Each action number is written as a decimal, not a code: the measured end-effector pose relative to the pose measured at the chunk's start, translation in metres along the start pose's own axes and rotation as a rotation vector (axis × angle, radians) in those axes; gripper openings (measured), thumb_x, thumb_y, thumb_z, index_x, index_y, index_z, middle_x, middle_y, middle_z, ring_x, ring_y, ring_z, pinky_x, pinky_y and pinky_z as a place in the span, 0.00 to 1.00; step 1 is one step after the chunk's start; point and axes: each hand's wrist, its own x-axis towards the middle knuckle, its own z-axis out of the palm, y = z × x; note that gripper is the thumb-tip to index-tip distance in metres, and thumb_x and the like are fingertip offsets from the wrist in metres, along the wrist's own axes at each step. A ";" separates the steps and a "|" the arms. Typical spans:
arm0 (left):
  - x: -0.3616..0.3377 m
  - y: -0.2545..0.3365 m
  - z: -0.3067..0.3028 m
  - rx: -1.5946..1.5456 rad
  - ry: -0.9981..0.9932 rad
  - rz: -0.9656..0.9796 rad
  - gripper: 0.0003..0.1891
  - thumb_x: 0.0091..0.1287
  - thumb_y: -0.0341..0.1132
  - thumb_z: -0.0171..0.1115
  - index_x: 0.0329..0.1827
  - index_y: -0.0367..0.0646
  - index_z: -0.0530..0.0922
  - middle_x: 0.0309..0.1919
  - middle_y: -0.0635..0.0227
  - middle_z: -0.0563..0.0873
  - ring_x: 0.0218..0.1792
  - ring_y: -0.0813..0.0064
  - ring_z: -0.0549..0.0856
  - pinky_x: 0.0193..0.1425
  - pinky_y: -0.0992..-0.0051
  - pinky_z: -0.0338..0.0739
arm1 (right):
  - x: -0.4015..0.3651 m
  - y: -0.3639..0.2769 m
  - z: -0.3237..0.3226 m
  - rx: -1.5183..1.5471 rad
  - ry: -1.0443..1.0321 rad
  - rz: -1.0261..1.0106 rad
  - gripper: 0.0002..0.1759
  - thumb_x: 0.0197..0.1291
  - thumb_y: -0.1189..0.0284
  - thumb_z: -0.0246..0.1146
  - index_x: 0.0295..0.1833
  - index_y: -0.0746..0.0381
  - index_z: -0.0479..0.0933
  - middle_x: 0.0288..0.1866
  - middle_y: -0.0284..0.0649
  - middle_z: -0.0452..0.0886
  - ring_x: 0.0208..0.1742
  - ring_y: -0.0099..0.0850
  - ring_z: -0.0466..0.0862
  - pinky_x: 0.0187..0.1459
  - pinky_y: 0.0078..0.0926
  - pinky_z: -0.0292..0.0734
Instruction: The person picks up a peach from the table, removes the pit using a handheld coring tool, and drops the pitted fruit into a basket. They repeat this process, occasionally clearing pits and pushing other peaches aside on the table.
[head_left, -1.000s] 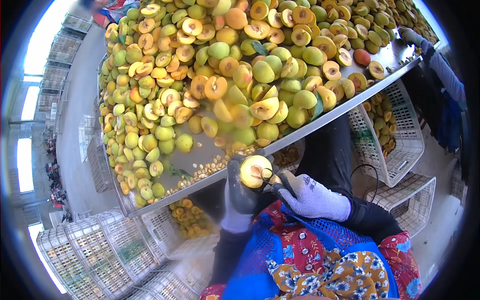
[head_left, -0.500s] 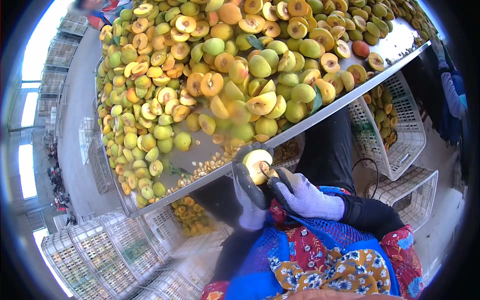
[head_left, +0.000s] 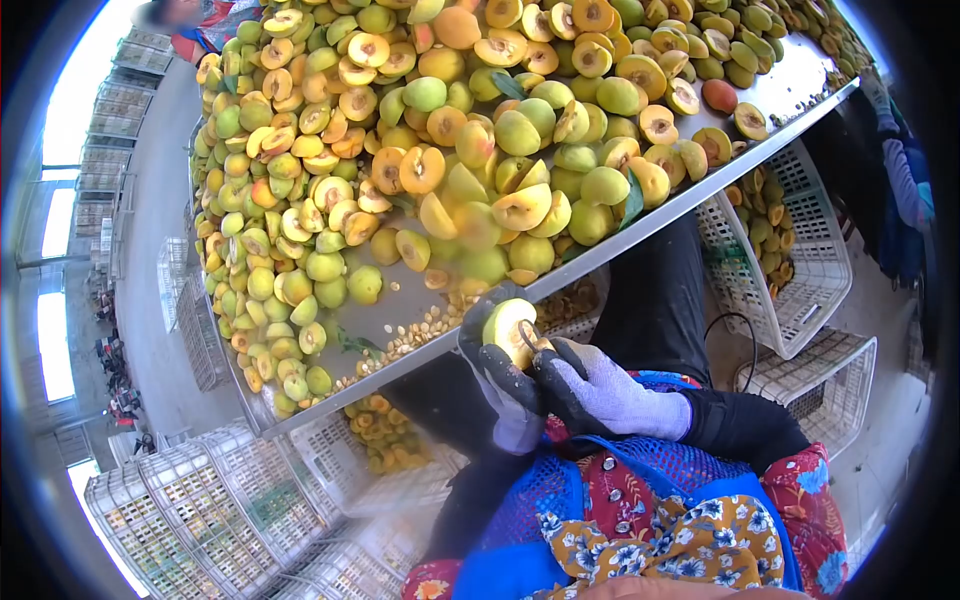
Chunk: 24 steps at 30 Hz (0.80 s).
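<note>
In my left hand (head_left: 492, 362), gloved in grey with dark coated fingers, sits a halved apricot (head_left: 506, 328) with its pale cut face turned to the right. My right hand (head_left: 610, 388), in a matching glove, is closed around a small pitting tool (head_left: 530, 338) with a curved, loop-like metal end. That end is against the cut face, near the middle. The tool's handle is mostly hidden by my fingers. Both hands are just in front of the edge of a metal table (head_left: 400, 375), above my lap.
Whole and halved apricots (head_left: 420, 170) are heaped on the table. Loose pits (head_left: 420, 330) lie by its near edge. White plastic crates stand at right (head_left: 790, 260) and lower left (head_left: 220, 500), some holding fruit. Other people (head_left: 905, 190) are at the right edge and upper left.
The halved apricot has tilted slightly and shifted a little left in my left hand. The tool's curved end now shows more clearly at the cut face.
</note>
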 end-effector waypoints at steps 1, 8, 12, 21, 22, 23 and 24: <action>0.001 -0.001 0.000 0.004 -0.008 0.007 0.27 0.79 0.53 0.42 0.67 0.39 0.66 0.61 0.55 0.76 0.63 0.60 0.77 0.69 0.62 0.70 | 0.001 -0.007 -0.004 0.164 -0.055 0.120 0.14 0.74 0.71 0.50 0.56 0.69 0.72 0.40 0.56 0.77 0.41 0.49 0.81 0.36 0.39 0.74; 0.014 0.014 -0.030 -0.069 -0.231 -0.428 0.24 0.80 0.47 0.43 0.68 0.38 0.68 0.58 0.59 0.78 0.58 0.67 0.79 0.66 0.67 0.73 | 0.001 0.006 -0.011 -0.231 0.042 -0.098 0.16 0.75 0.66 0.50 0.55 0.68 0.72 0.37 0.48 0.77 0.37 0.44 0.78 0.38 0.37 0.72; 0.007 0.007 -0.023 0.248 -0.101 -0.321 0.19 0.81 0.42 0.46 0.61 0.35 0.74 0.51 0.62 0.81 0.51 0.73 0.81 0.58 0.74 0.76 | 0.004 0.016 -0.010 -0.442 0.007 -0.123 0.17 0.75 0.65 0.51 0.55 0.69 0.72 0.35 0.52 0.81 0.38 0.50 0.83 0.41 0.42 0.76; -0.001 0.005 -0.011 0.485 -0.055 -0.139 0.16 0.78 0.34 0.46 0.59 0.32 0.75 0.49 0.58 0.83 0.50 0.69 0.82 0.59 0.70 0.75 | 0.007 0.023 -0.017 -0.013 -0.110 -0.016 0.22 0.76 0.52 0.49 0.47 0.61 0.76 0.29 0.35 0.79 0.32 0.23 0.79 0.32 0.21 0.73; -0.001 0.007 -0.008 0.457 -0.041 -0.189 0.16 0.78 0.34 0.46 0.59 0.33 0.75 0.49 0.58 0.83 0.50 0.69 0.82 0.59 0.70 0.75 | 0.007 0.026 -0.015 -0.011 -0.087 -0.026 0.22 0.76 0.52 0.49 0.46 0.60 0.76 0.28 0.33 0.77 0.29 0.21 0.78 0.29 0.19 0.71; -0.002 0.008 -0.008 0.432 -0.026 -0.243 0.16 0.78 0.34 0.46 0.59 0.33 0.75 0.49 0.58 0.83 0.50 0.68 0.82 0.59 0.70 0.75 | 0.006 0.028 -0.012 -0.003 -0.066 -0.033 0.22 0.76 0.51 0.50 0.46 0.59 0.75 0.27 0.31 0.76 0.27 0.20 0.77 0.26 0.17 0.70; -0.004 0.003 -0.011 0.411 -0.031 -0.195 0.16 0.78 0.34 0.46 0.57 0.33 0.76 0.49 0.59 0.83 0.49 0.69 0.82 0.58 0.70 0.75 | 0.003 0.017 -0.015 0.154 -0.127 0.129 0.22 0.76 0.51 0.50 0.45 0.59 0.75 0.26 0.32 0.76 0.24 0.20 0.77 0.23 0.17 0.69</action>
